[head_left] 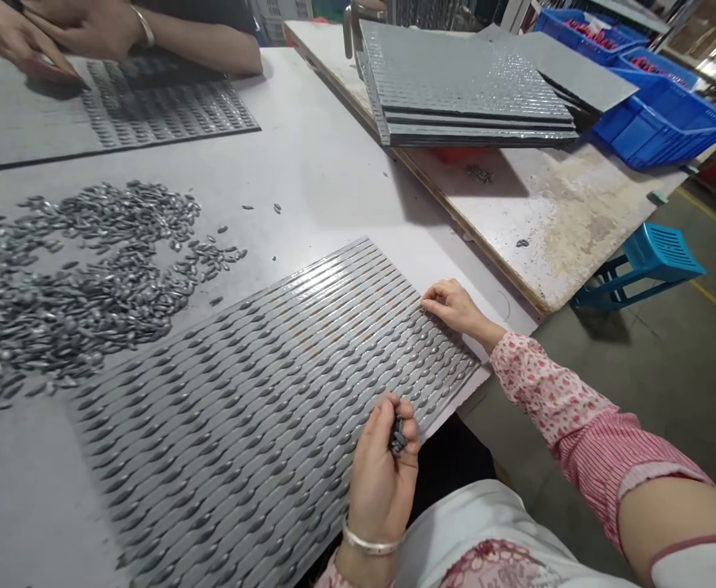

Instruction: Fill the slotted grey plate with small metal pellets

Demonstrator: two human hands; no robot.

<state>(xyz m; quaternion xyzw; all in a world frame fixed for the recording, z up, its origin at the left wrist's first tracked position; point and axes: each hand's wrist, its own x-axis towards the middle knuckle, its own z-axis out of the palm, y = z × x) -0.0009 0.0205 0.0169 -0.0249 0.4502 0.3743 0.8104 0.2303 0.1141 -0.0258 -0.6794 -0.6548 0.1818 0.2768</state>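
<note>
A grey grooved tray (260, 384) lies tilted on the white table, its rows filled with small oval metal pieces. My left hand (385, 469) hovers at the tray's near edge, fingers closed around a small bunch of these metal pieces (398, 437). My right hand (452, 306) rests at the tray's right corner, fingertips pinched down on the last rows. A loose heap of the same metal pieces (76, 278) is spread on the table to the left of the tray.
Another person's hands (57, 33) work over a second tray (118, 106) at the far left. A stack of grey trays (468, 90) sits on a neighbouring worn table. Blue crates (657, 114) and a blue stool (651, 261) stand on the right.
</note>
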